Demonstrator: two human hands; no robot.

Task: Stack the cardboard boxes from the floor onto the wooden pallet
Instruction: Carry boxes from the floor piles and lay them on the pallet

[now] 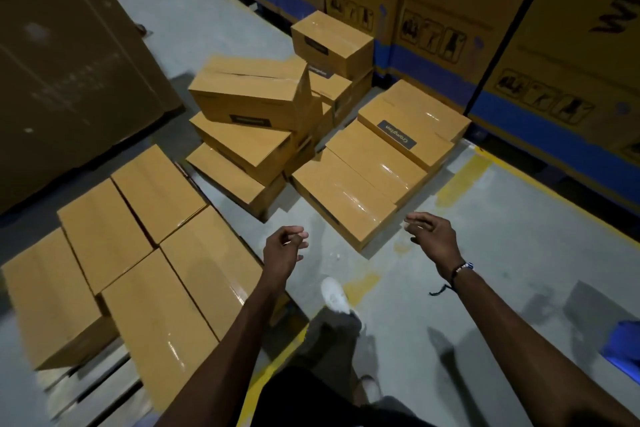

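Several brown cardboard boxes (pixel 166 253) lie flat in two rows on the wooden pallet (pixel 100 388) at the lower left. More boxes sit in a loose heap on the floor ahead, with a tilted box (pixel 249 94) on top. The nearest floor box (pixel 343 201) lies just beyond my hands. My left hand (pixel 282 250) hovers over the floor with fingers loosely curled, holding nothing. My right hand (pixel 433 236) reaches forward, fingers relaxed and spread, a little apart from the near box's right corner.
Tall printed cartons (pixel 519 28) with blue bases line the back and right. A large dark carton (pixel 69 62) stands at the left. Yellow floor lines (pixel 460 180) run across the grey floor. My white shoe (pixel 336 295) steps forward between my arms.
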